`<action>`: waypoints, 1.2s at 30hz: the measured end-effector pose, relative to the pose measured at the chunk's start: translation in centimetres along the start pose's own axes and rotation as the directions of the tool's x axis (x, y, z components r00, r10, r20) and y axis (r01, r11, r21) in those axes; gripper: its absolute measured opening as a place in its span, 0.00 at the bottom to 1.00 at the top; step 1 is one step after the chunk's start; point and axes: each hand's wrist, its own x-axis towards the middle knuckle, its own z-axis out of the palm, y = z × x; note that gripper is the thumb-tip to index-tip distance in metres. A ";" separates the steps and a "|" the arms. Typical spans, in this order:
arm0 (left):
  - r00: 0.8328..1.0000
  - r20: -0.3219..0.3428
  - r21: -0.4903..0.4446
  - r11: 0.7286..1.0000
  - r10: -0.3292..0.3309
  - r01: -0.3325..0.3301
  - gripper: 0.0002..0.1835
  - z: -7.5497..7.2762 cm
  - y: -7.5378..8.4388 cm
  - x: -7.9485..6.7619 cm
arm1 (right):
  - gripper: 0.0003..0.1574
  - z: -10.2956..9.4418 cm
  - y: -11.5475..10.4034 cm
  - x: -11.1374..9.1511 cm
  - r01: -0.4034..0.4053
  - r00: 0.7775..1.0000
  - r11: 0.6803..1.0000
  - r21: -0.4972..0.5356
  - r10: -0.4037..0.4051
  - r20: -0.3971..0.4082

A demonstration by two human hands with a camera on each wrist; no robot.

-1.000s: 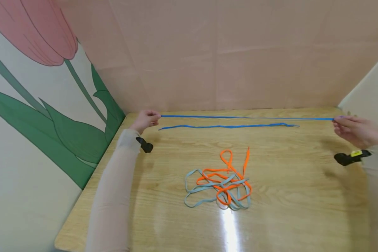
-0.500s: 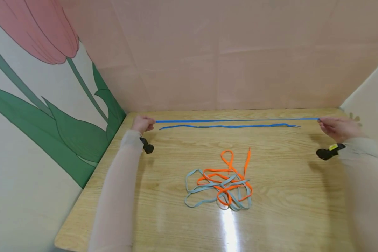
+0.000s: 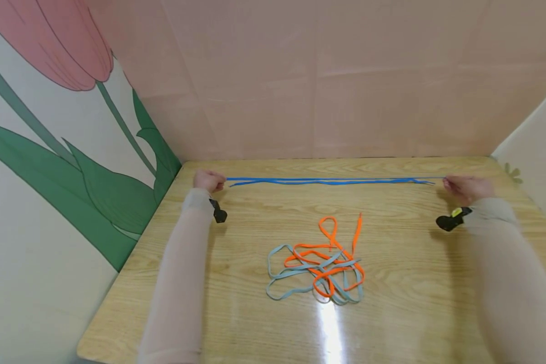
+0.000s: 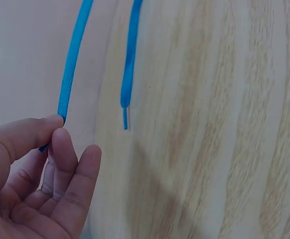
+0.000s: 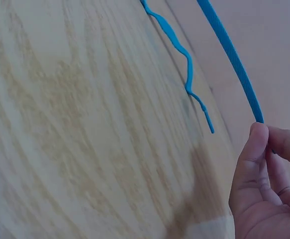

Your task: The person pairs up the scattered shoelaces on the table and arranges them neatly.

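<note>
A blue shoelace (image 3: 296, 178) is stretched straight between both hands near the back of the table. My left hand (image 3: 208, 180) pinches one end between thumb and index finger; in the left wrist view a short bit of the lace's tip pokes out below the thumb. At the other end, my right hand (image 3: 468, 188) pinches the lace the same way. Just in front of it lies a second blue shoelace (image 3: 332, 183), slightly wavy, running left to right on the wood. Its loose tip (image 4: 125, 118) shows beside my left fingers, and its other tip (image 5: 209, 122) beside my right hand.
An orange shoelace (image 3: 356, 235) and a grey-blue shoelace (image 3: 279, 293) lie tangled in the middle of the wooden table (image 3: 405, 313). A pink wall (image 3: 314, 101) stands along the back edge, with a tulip-painted panel (image 3: 23, 212) on the left.
The held blue lace has come down and nearer, close to the lying one. My right hand has moved left, my left hand slightly lower. The tangled laces stay put.
</note>
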 end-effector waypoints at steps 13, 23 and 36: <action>1.000 0.013 -0.024 0.999 -0.023 0.023 0.14 1.3 0.6 -1.0 | 0.24 0.9 0.3 -0.1 -0.074 0.995 0.995 0.062 0.078 -0.062; 0.999 0.032 -0.048 0.999 -0.016 0.018 0.14 1.7 -0.1 -0.3 | 0.23 1.2 0.7 0.0 -0.049 0.987 0.996 0.078 0.060 -0.147; 0.997 0.045 -0.047 0.997 -0.056 0.058 0.14 2.0 -0.5 0.3 | 0.20 0.7 0.7 -0.1 -0.118 0.978 0.993 -0.016 0.113 -0.174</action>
